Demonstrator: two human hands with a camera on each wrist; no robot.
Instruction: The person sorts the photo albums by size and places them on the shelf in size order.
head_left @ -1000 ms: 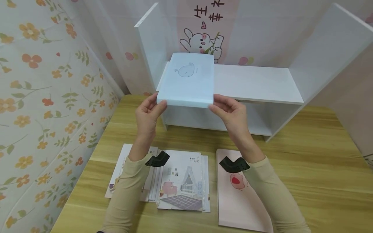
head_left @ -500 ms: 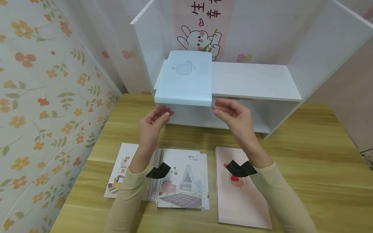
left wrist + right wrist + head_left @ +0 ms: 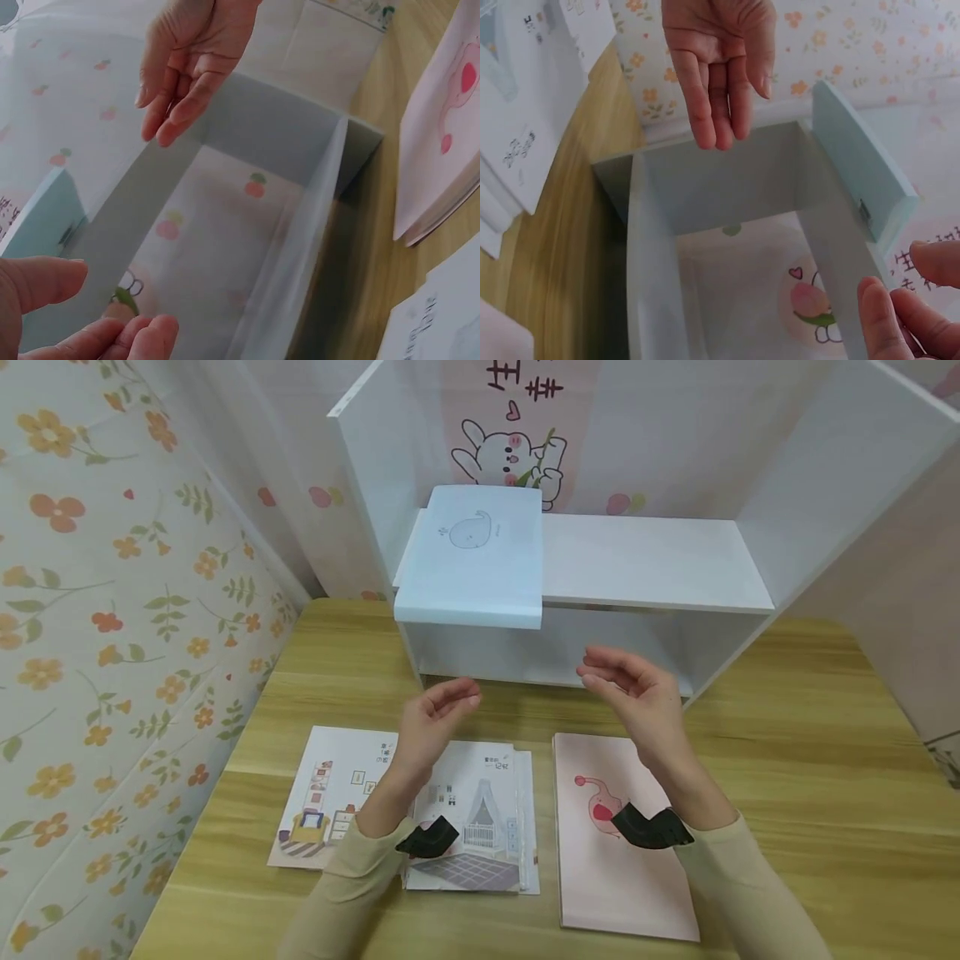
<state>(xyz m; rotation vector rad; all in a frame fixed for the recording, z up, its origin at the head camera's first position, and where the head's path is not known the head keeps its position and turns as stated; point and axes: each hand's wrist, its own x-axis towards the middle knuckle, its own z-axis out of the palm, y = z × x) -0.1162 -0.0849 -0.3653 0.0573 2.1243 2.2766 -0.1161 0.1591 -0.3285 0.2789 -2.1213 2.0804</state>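
A light-blue book (image 3: 480,578) with a whale drawing lies flat at the left end of the white shelf (image 3: 652,564), its near edge jutting slightly past the front. In the head view my left hand (image 3: 429,728) hovers above the table in front of the shelf, holding nothing, fingers loosely bent. My right hand (image 3: 647,700), also holding nothing, is held before the shelf's lower compartment. Both wrist views show the two hands apart, with relaxed fingers. Below them lie a pink book (image 3: 607,877) with an elephant drawing and white illustrated books (image 3: 487,860).
Another white illustrated book (image 3: 300,839) lies at the left of the wooden table (image 3: 810,760). Tall side panels (image 3: 840,485) rise at both ends of the shelf. A flowered curtain (image 3: 112,693) borders the left side.
Both hands have let go of the light-blue book and drawn back toward the table, moving to the right. The book stays on the shelf.
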